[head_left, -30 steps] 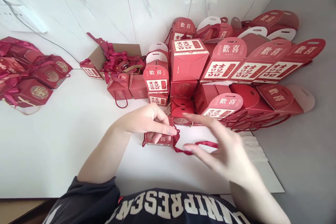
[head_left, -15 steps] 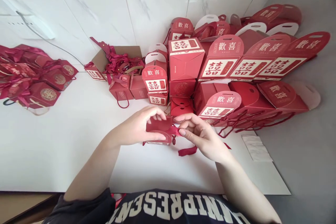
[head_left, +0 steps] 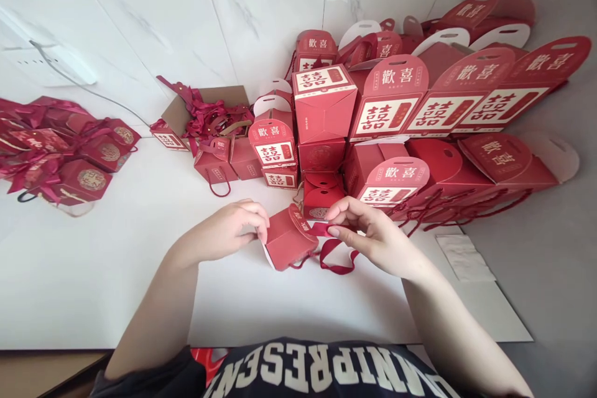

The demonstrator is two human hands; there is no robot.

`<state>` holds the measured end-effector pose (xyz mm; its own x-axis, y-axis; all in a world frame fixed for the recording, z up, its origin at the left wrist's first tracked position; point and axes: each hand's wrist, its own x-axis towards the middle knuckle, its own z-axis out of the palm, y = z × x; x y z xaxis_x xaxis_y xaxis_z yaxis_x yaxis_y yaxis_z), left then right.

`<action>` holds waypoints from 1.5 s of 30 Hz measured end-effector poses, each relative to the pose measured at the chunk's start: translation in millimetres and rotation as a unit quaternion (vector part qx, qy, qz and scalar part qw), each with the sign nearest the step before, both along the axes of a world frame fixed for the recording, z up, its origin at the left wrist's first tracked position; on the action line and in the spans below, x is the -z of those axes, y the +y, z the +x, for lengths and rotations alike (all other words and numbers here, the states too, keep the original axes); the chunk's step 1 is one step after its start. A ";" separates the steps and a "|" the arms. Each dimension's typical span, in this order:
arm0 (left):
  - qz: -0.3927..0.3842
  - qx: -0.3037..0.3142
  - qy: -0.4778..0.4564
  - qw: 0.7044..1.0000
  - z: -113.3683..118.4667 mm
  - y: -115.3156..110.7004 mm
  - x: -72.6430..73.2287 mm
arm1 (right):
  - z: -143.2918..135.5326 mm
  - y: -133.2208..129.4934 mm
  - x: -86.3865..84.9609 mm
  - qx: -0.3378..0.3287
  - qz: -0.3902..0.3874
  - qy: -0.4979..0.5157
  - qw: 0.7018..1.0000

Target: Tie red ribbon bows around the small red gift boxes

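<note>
A small red box point(head_left: 284, 239) lies tilted on the white table in front of me, its rounded flap and a dark red cord toward the right. My left hand point(head_left: 240, 227) has its fingers closed on the box's left edge. Between the thumb and fingers of my right hand point(head_left: 361, 233) is a red ribbon point(head_left: 336, 261), whose loop hangs down beside the box onto the table. The ribbon's other end meets the box near its flap; how it is fastened I cannot make out.
Stacked red boxes point(head_left: 394, 99) stand behind and to the right. An open carton point(head_left: 180, 113) holds red ribbons at the back. Several ribboned boxes point(head_left: 86, 180) sit at the far left. A white tissue packet point(head_left: 466, 258) lies right, near the grey wall.
The small box has turned, so its plain side and flap now show. My left hand has moved left to its edge. My right hand has shifted slightly right, still with the ribbon.
</note>
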<state>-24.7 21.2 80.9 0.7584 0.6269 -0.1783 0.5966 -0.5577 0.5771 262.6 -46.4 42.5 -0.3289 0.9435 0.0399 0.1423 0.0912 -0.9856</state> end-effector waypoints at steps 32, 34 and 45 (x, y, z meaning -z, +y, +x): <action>0.080 -0.100 -0.111 0.986 46.8 -23.3 28.9 | -7.6 10.9 2.8 0.011 0.063 -0.075 0.995; 0.077 -0.098 -0.118 0.985 47.8 -22.1 29.4 | -7.3 11.5 2.9 0.009 0.065 -0.076 0.995; 0.047 -0.130 -0.144 0.980 51.2 -21.0 31.5 | -21.9 21.1 4.7 -0.021 0.066 -0.108 0.992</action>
<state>26.5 0.2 49.4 0.5807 0.8095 0.0862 0.5464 -0.4660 0.6959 240.7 -25.3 37.8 -0.3815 0.9203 0.0865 0.3424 0.2276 -0.9116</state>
